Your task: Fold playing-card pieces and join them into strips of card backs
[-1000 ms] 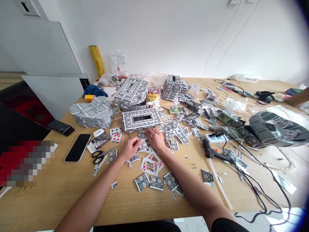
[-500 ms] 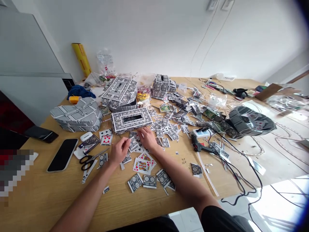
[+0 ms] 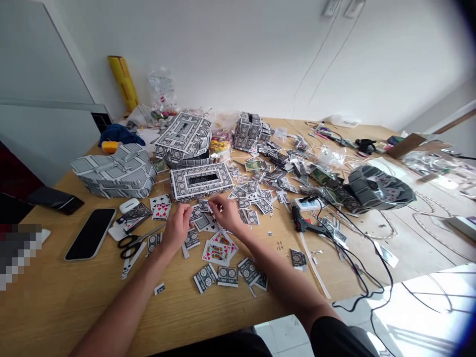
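Patterned card pieces (image 3: 201, 221) are lying between the two hands on the table (image 3: 178, 307), just in front of a flat slotted box (image 3: 182, 182). The left hand (image 3: 179, 225) is keeping its fingers curled near the pieces' edge; cannot tell whether it is pinching one or only touching. The right hand (image 3: 226, 213) is bending its fingers down at the far side of the pieces; its grip is hidden too.

Step in hand, as judged: the fingers are handling or lining up small pieces. The next move is probably calling for a light pinch on a single edge, since the flat pieces are overlapping and a neighbour could be dragging along.

Containers: the slotted box is showing a dark opening; contents not readable. Behind it, a larger slotted lid (image 3: 184, 133) is resting tilted on its base, leaving a dark gap; nothing is showing inside. A pale lidded box (image 3: 117, 173) is standing at the left, its contents hidden. Far right, an open card-patterned basket (image 3: 360, 186) is holding loose playing cards.
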A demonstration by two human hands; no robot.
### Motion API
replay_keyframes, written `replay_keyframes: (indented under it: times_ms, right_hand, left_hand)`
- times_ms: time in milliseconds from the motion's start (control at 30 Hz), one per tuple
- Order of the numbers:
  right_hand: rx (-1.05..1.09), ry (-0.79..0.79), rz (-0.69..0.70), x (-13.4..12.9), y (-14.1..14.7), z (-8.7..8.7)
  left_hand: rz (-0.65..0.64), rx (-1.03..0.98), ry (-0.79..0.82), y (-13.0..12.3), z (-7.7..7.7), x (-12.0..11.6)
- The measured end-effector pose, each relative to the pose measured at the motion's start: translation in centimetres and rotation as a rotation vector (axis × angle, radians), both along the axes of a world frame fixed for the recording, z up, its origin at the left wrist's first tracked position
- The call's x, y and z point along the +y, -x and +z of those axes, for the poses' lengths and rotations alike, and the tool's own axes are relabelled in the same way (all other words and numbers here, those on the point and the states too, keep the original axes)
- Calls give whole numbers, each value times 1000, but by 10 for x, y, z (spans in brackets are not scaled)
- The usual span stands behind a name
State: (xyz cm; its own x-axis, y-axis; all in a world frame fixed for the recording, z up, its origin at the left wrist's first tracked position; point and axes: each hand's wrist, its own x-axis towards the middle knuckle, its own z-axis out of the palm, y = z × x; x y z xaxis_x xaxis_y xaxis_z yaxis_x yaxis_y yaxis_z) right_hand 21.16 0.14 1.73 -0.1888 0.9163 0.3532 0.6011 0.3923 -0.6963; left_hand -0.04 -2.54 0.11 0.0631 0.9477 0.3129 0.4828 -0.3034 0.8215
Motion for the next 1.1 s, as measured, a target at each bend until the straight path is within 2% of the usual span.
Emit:
replay_keyframes:
  times_ms: [100,233,400,600,800,900,1100]
  right_hand:
    - [-80,-8,34,-1,5,-9]
    - [-160,-4,68,2,9,-10]
    - [-324,-132,109,4,15,-15]
    - [-287,-115,133,3,17,-29]
    - [-268,-136,96,4,16,-34]
    - [-247,-169,77,3,16,-35]
    - [-61,-224,98,-3,15,-30]
  left_hand:
    - [49,46,-49,0,-7,4]
    - [80,61,-69,3,-12,9]
    - [105,39,-50,7,-11,10]
    - [85,-53,5,5,-6,8]
    - [108,-29,19,2,-8,4]
    - [100,-36,14,1,-11,4]
    - [101,-134,19,1,-12,4]
